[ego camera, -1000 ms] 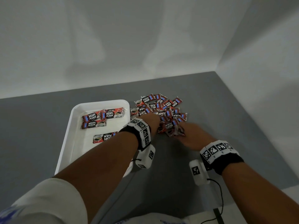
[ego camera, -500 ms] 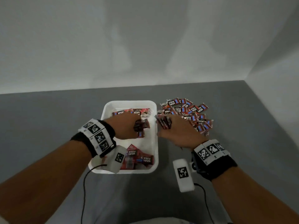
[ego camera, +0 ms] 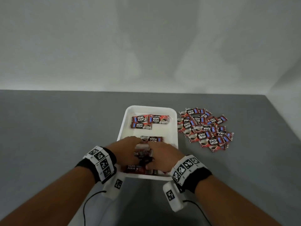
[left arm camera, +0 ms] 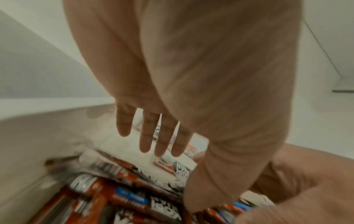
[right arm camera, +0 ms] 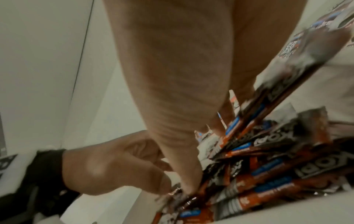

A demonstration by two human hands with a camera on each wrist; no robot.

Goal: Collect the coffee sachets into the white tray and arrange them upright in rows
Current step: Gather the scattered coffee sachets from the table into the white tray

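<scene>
The white tray (ego camera: 122, 128) lies in the middle of the grey table. Three red-and-black coffee sachets (ego camera: 149, 120) lie flat at its far end, and one more (ego camera: 153, 139) lies mid-tray. Both hands are over the tray's near end. My right hand (ego camera: 161, 154) (right arm camera: 205, 162) pinches a bundle of sachets (ego camera: 143, 155) (right arm camera: 268, 174) between thumb and fingers, the sachets tilted on edge. My left hand (ego camera: 128, 146) (left arm camera: 178, 178) has straight, spread fingers, and its thumb touches the heap of sachets (left arm camera: 130, 197) below. A loose pile of sachets (ego camera: 205, 128) lies on the table right of the tray.
The grey table (ego camera: 57, 136) runs to a white wall at the back and a white wall on the right. White wrist cameras with cables (ego camera: 172, 199) hang under both wrists near the tray's front rim.
Both hands left the loose pile and carried sachets leftward to the tray's near end. The left hand's fingers have straightened since half a second ago.
</scene>
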